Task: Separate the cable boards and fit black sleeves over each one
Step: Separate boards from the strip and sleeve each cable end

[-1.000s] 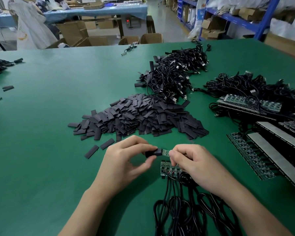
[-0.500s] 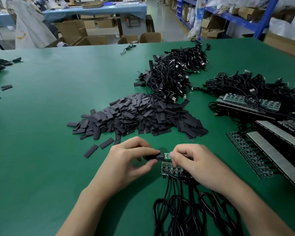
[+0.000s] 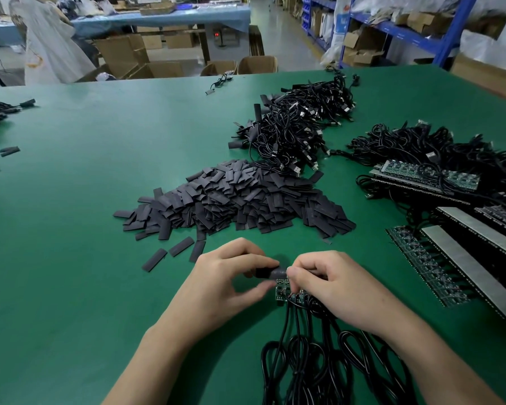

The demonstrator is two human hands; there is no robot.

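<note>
Head view, work in hand at the near edge of a green table (image 3: 70, 229). The left hand (image 3: 228, 276) pinches a black sleeve (image 3: 270, 272) between thumb and forefinger, the sleeve lying roughly level and pointing towards the other hand. The right hand (image 3: 333, 282) has its fingers curled, fingertips closed on the sleeve's right end; whether they nip the sleeve alone or a board inside it cannot be told. Directly beneath the two sets of fingertips lies a short strip of cable boards (image 3: 285, 290), small green pieces side by side, partly covered by the right hand. From this strip a bundle of looped black cables (image 3: 319, 361) runs towards the viewer, between the forearms.

Beyond the hands, near the middle of the table, lies a broad pile of sleeves (image 3: 240, 200), flat and dark grey, with a few loose sleeves (image 3: 181, 246) scattered at its near left edge. Behind the pile rests a heap of cables (image 3: 301, 127), several with dark sleeved ends. To the right, a second tangle of cables (image 3: 435, 147) lies against unseparated board panels (image 3: 430, 175); a further board strip (image 3: 427, 267) lies closer to the viewer, beside long grey bars.

Past the far table edge stand cardboard boxes (image 3: 158, 68) and blue shelving (image 3: 392, 24).
</note>
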